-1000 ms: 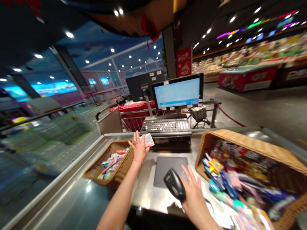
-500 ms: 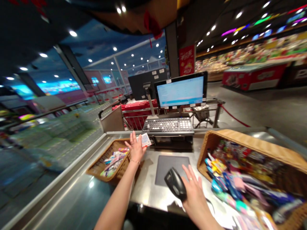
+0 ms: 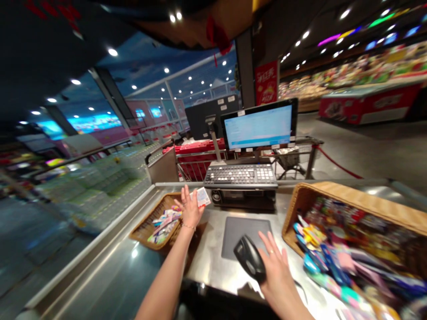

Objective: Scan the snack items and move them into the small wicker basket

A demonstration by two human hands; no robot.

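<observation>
Above the brushed-metal counter (image 3: 208, 255), I record the left hand (image 3: 191, 210) holding the white rectangular red-edged card (image 3: 203, 197) at its thumb, other fingers spread, the right hand (image 3: 276, 269), fingers apart, against the black plastic scanner (image 3: 249, 258), grip unclear: work under way, I judge, card not yet set down.

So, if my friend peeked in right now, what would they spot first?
Probably the glowing blue screen, in the middle behind the keyboard. Next, the black scanner in the right hand and the big wicker basket of colourful things on the right. The left hand holds a small white card.
</observation>
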